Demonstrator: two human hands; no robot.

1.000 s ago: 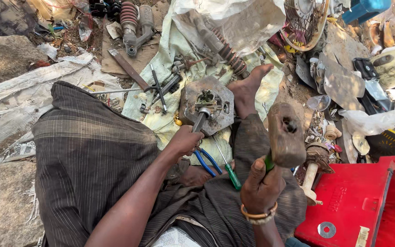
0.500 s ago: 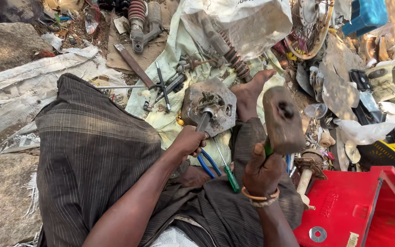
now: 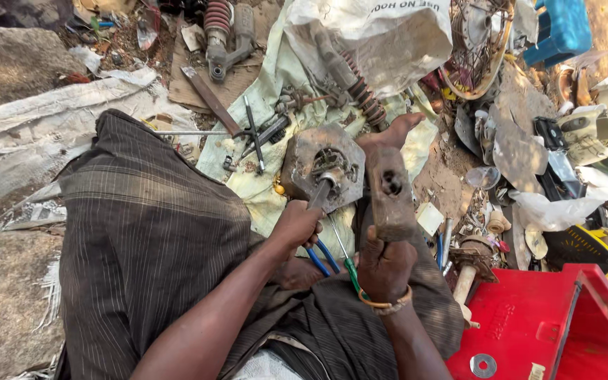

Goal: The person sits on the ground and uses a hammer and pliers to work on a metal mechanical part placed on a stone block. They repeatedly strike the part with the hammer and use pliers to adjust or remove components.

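The left hand (image 3: 297, 224) is clenched round a chisel-like rod (image 3: 320, 193) set on the metal hub plate (image 3: 302, 158) — the right hand (image 3: 383, 266), fisted on its handle, holds a hammer (image 3: 390, 191) just right of it — apparently raised.

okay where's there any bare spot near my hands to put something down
Bare room is scarce. The red box lid at lower right is bare but for a washer. The flat stone at far left is another. Between the metal plate and the shock absorber, the pale sheet is crowded with tools, as is the ground right of the hammer.
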